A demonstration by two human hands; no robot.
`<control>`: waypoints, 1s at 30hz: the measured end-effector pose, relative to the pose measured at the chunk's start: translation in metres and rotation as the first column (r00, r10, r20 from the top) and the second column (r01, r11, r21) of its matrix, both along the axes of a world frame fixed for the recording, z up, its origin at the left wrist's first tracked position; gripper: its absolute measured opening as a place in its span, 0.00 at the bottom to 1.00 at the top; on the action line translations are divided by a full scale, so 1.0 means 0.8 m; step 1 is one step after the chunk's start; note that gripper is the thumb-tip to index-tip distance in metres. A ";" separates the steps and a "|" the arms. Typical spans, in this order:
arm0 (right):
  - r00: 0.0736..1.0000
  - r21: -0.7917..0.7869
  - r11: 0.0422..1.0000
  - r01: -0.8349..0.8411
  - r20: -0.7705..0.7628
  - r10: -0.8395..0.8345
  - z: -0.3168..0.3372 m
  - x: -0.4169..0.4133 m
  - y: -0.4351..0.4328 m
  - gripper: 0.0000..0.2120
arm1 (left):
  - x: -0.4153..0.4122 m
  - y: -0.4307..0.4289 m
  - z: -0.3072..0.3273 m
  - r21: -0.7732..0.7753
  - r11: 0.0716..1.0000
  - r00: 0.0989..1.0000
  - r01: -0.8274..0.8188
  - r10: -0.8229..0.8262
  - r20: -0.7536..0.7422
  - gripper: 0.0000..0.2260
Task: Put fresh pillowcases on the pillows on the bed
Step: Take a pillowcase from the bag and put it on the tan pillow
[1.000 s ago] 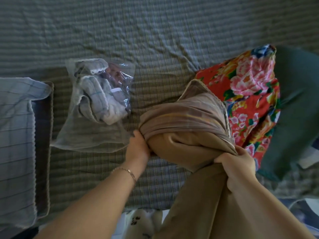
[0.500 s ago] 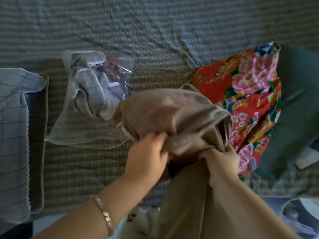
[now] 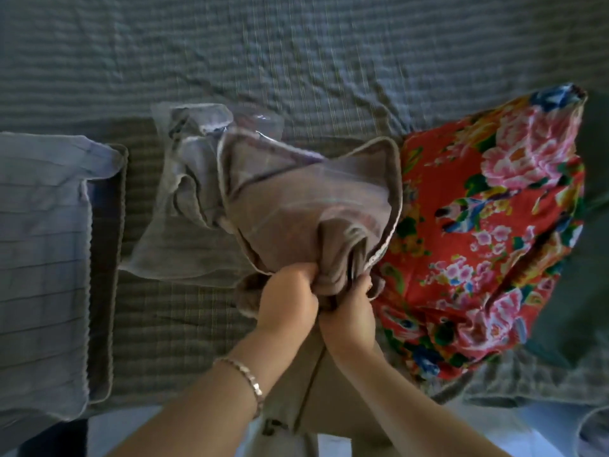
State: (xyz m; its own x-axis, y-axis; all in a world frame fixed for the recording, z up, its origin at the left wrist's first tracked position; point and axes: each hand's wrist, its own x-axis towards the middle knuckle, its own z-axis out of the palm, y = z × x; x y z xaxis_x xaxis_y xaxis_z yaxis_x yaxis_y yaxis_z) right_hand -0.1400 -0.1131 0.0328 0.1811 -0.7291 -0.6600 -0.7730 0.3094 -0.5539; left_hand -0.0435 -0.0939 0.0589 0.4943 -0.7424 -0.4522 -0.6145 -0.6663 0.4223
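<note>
My left hand (image 3: 286, 293) and right hand (image 3: 351, 308) are pressed side by side, the fingers of both curled tight into the bunched taupe pillowcase (image 3: 306, 206), just left of the red floral pillow (image 3: 494, 225). Farther left of that pillow lies a clear plastic bag (image 3: 164, 225) of folded cloth. Farthest left is a blue checked pillow (image 3: 39, 258). All rest on the striped bedsheet (image 3: 296, 61).

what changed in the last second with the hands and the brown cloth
The left hand moved right from the bundle's left edge and now grips the bunched brown pillowcase beside the right hand, which kept its hold. The pillowcase fanned out leftward, overlapping the clear bag in view. The floral pillow, blue checked pillow and bag stayed put.
</note>
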 end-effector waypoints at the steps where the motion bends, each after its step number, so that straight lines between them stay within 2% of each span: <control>1: 0.999 0.033 0.999 -0.043 -0.021 0.043 -0.015 0.001 0.000 0.31 | -0.007 0.010 -0.019 0.136 0.990 1.000 0.023 -0.021 -0.019 0.10; 2: 0.996 0.089 0.993 -0.076 -0.033 0.079 -0.024 -0.004 -0.004 0.32 | -0.015 0.026 -0.036 0.355 0.931 0.995 0.084 -0.061 -0.074 0.12; 3: 0.993 0.146 0.983 -0.110 -0.019 0.114 -0.034 -0.010 -0.010 0.33 | -0.020 0.041 -0.059 0.542 0.825 0.985 0.159 -0.097 -0.141 0.14; 5: 0.968 0.213 0.944 -0.251 0.028 0.251 -0.051 -0.030 -0.028 0.35 | -0.019 0.070 -0.084 0.715 0.629 0.951 0.304 -0.155 -0.268 0.15; 6: 0.937 0.200 0.917 -0.345 0.013 0.350 -0.054 -0.039 -0.041 0.34 | -0.011 0.075 -0.089 0.712 0.585 0.917 0.388 -0.170 -0.360 0.15; 7: 0.886 0.159 0.880 -0.447 -0.052 0.460 -0.055 -0.046 -0.056 0.30 | 0.000 0.074 -0.093 0.652 0.603 0.869 0.460 -0.156 -0.469 0.14; 8: 0.812 0.095 0.827 -0.554 -0.158 0.562 -0.055 -0.051 -0.071 0.26 | 0.011 0.071 -0.094 0.542 0.689 0.817 0.481 -0.129 -0.562 0.13; 9: 0.730 0.019 0.758 -0.652 -0.252 0.635 -0.056 -0.051 -0.086 0.23 | 0.025 0.059 -0.093 0.405 0.821 0.798 0.402 -0.098 -0.595 0.11; 10: 0.684 -0.046 0.701 -0.712 -0.271 0.677 -0.056 -0.050 -0.098 0.23 | 0.041 0.045 -0.090 0.291 0.932 0.846 0.214 -0.029 -0.532 0.09; 11: 0.675 -0.102 0.672 -0.734 -0.222 0.703 -0.053 -0.044 -0.108 0.25 | 0.059 0.030 -0.089 0.159 0.987 0.921 -0.034 0.093 -0.378 0.09; 12: 0.690 -0.151 0.673 -0.724 -0.147 0.709 -0.055 -0.033 -0.119 0.28 | 0.079 0.013 -0.094 -0.001 0.974 0.954 -0.228 0.223 -0.200 0.10; 13: 0.719 -0.206 0.694 -0.690 -0.084 0.690 -0.056 -0.021 -0.126 0.29 | 0.092 -0.001 -0.097 -0.122 0.939 0.946 -0.323 0.317 -0.061 0.11; 14: 0.744 -0.258 0.708 -0.658 -0.075 0.664 -0.062 -0.008 -0.134 0.29 | 0.105 -0.010 -0.103 -0.139 0.925 0.932 -0.354 0.361 0.022 0.14; 15: 0.755 -0.286 0.706 -0.648 -0.112 0.646 -0.073 0.005 -0.143 0.28 | 0.114 -0.015 -0.115 -0.090 0.919 0.919 -0.385 0.390 0.055 0.17; 17: 0.725 -0.254 0.679 -0.689 -0.228 0.650 -0.094 0.020 -0.157 0.28 | 0.121 -0.015 -0.130 -0.050 0.906 0.904 -0.421 0.424 0.057 0.18; 19: 0.683 -0.227 0.645 -0.730 -0.266 0.680 -0.112 0.024 -0.163 0.24 | 0.117 -0.002 -0.136 -0.182 0.904 0.912 -0.386 0.404 0.073 0.12; 21: 0.672 -0.302 0.603 -0.738 -0.241 0.701 -0.119 0.016 -0.162 0.16 | 0.113 0.011 -0.136 -0.257 0.911 0.930 -0.321 0.355 0.098 0.07; 24: 0.668 -0.413 0.560 -0.718 -0.187 0.720 -0.117 0.001 -0.159 0.11 | 0.119 0.020 -0.129 -0.322 0.908 0.944 -0.270 0.315 0.098 0.05; 26: 0.635 -0.454 0.508 -0.732 -0.186 0.749 -0.112 -0.013 -0.165 0.09 | 0.115 0.025 -0.121 -0.392 0.910 0.974 -0.137 0.197 0.116 0.05; 27: 0.604 -0.477 0.467 -0.744 -0.183 0.776 -0.109 -0.026 -0.168 0.10 | 0.110 0.030 -0.118 -0.364 0.930 0.988 -0.042 0.092 0.121 0.06; 28: 0.560 -0.494 0.417 -0.763 -0.182 0.808 -0.108 -0.042 -0.168 0.11 | 0.104 0.035 -0.115 -0.254 0.966 0.996 0.057 -0.037 0.084 0.06; 29: 0.509 -0.498 0.361 -0.789 -0.199 0.838 -0.107 -0.062 -0.167 0.12 | 0.102 0.036 -0.111 -0.030 0.987 0.987 0.161 -0.161 0.009 0.06; 30: 0.469 -0.490 0.314 -0.814 -0.233 0.852 -0.104 -0.081 -0.162 0.13 | 0.103 0.038 -0.110 0.217 0.949 0.974 0.227 -0.224 -0.039 0.06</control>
